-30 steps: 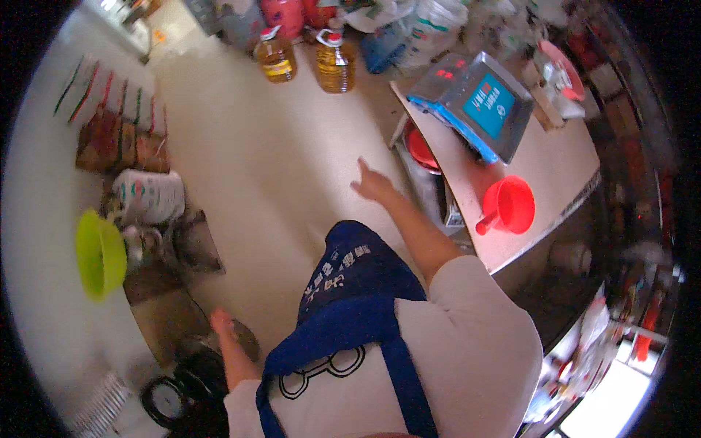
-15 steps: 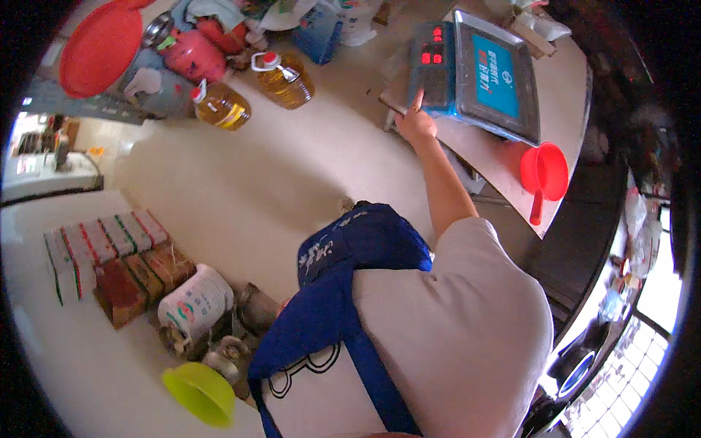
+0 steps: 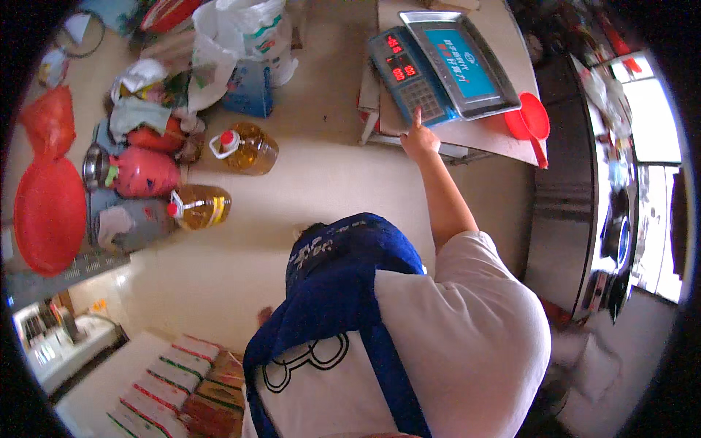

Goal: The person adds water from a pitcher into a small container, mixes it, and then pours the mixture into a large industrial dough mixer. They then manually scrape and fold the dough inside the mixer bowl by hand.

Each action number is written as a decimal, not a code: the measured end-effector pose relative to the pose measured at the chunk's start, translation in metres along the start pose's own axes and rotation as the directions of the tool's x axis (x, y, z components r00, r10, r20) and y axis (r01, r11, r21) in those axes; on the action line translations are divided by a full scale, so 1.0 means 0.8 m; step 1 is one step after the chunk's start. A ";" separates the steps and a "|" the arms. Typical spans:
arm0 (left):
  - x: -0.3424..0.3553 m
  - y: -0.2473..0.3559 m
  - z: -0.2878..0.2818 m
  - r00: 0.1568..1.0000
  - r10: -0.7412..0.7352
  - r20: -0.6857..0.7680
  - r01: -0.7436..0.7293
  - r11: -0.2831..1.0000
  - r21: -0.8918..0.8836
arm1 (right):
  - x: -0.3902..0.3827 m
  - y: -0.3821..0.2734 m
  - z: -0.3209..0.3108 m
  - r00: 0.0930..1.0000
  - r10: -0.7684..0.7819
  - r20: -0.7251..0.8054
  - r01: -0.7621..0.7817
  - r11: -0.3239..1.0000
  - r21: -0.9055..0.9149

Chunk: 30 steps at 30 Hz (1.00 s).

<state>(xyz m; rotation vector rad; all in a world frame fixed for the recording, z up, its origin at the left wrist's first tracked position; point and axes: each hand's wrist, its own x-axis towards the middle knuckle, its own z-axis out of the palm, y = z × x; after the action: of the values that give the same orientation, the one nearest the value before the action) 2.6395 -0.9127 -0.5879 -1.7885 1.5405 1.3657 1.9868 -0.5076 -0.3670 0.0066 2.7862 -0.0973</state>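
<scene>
My right hand point(image 3: 420, 143) reaches to the counter scale with its index finger stretched out. The fingertip is at the lower edge of the keypad point(image 3: 422, 101); whether it presses a key is too small to tell. Nothing is held in that hand. The scale point(image 3: 387, 55) has a lit red display and a steel tray point(image 3: 500, 87) with a blue panel, and no goods lie on the tray. Beside the tray sits a red dipper point(image 3: 535, 115) with a handle. Of my left hand point(image 3: 264, 315), only a small skin-coloured patch shows beside the blue apron, its fingers hidden.
The scale stands on a pale table point(image 3: 482, 139). Two oil jugs, one nearer point(image 3: 204, 206) and one farther point(image 3: 248, 148), stand on the floor at left. Beyond are a red basin point(image 3: 50, 215) and plastic bags point(image 3: 215, 55). Striped boxes point(image 3: 164, 379) lie lower left; dark cabinets point(image 3: 558, 197) line the right.
My view has turned, so the scale and dipper sit farther left and the oil jugs lower. My right index finger stays at the keypad. The yellow-green bowl has left the view.
</scene>
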 end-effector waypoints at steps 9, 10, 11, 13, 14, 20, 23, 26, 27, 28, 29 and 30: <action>0.126 0.463 -0.204 0.781 0.605 -0.153 -0.598 0.656 -0.459 | 0.000 -0.017 0.002 0.977 0.211 -0.030 -0.208 0.975 0.083; 0.155 0.462 -0.227 0.748 0.661 -0.065 -0.598 0.627 -0.499 | 0.007 -0.029 0.001 0.986 0.165 -0.005 -0.164 0.983 0.088; 0.167 0.459 -0.213 0.719 0.695 -0.007 -0.633 0.652 -0.418 | 0.011 -0.031 0.005 0.989 0.150 0.010 -0.150 0.986 0.075; 0.163 0.458 -0.146 0.665 0.743 0.074 -0.735 0.669 -0.115 | 0.016 -0.024 0.029 0.979 0.133 -0.155 -0.110 0.983 0.150; 0.142 0.454 -0.097 0.648 0.757 0.086 -0.762 0.639 0.109 | 0.013 -0.021 0.044 0.946 0.011 -0.323 0.043 0.986 0.161; 0.077 0.228 0.000 0.603 0.420 0.678 -0.703 -0.121 0.701 | -0.001 -0.148 0.093 0.888 -0.420 0.187 0.395 0.905 0.156; 0.024 0.138 -0.015 0.962 0.202 0.183 -0.264 0.859 0.439 | 0.002 -0.227 0.165 0.499 -0.689 0.525 0.797 0.602 0.032; -0.026 0.072 -0.052 0.992 -0.044 -0.119 0.005 0.953 -0.304 | -0.011 -0.313 0.225 0.057 -0.678 0.733 0.982 0.172 0.083; -0.031 0.041 -0.065 0.982 -0.082 -0.170 -0.026 0.835 -0.550 | -0.020 -0.344 0.242 -0.035 -0.676 0.737 0.995 0.046 0.089; -0.031 0.008 -0.076 0.975 -0.082 -0.207 -0.104 0.654 -0.749 | -0.032 -0.381 0.243 -0.102 -0.654 0.750 0.995 -0.050 0.092; -0.036 -0.013 -0.076 0.974 -0.078 -0.214 -0.156 0.452 -0.878 | -0.042 -0.418 0.236 -0.155 -0.621 0.768 0.986 -0.149 0.079; -0.046 -0.035 -0.065 0.931 -0.106 -0.348 -0.232 0.566 -0.791 | -0.056 -0.459 0.231 -0.209 -0.585 0.784 0.966 -0.248 0.073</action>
<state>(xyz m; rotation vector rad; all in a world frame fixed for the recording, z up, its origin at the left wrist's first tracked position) 2.6892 -0.9277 -0.5416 -2.6863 1.1633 2.1336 2.0866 -0.8861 -0.4998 -1.9965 1.2661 0.4483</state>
